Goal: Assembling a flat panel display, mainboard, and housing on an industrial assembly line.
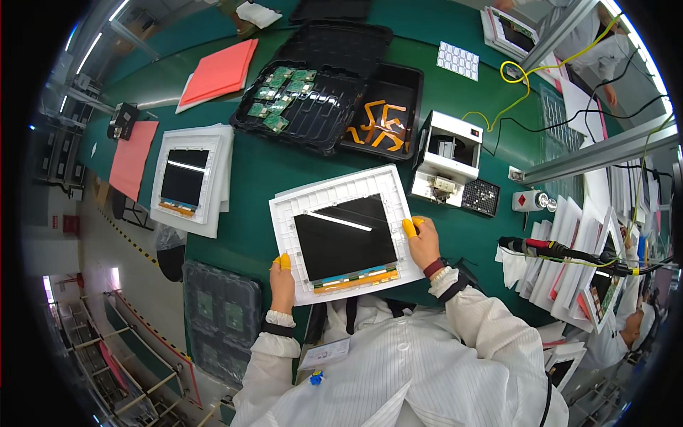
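Between my two hands is a white plastic frame with a dark display panel (345, 238) set in it, tilted above the near edge of the green bench. Yellow finger cots cover some of my fingertips. My left hand (282, 286) grips the frame's lower left edge, and my right hand (425, 245) grips its right edge. An orange and blue strip runs along the panel's lower side. A similar framed display (186, 174) lies on white sheets to the left. Beyond the held frame, a black tray (313, 107) carries several green circuit boards, next to a black bin (416, 99) of orange flex cables.
A white tape dispenser-like machine (449, 153) stands right of the bin, beside a small black grid tray (481, 196). Pink foam sheets (217, 71) lie at the far left. Upright white panels (562, 249) and a cable-wrapped tool (541, 247) are at right. Other people work nearby.
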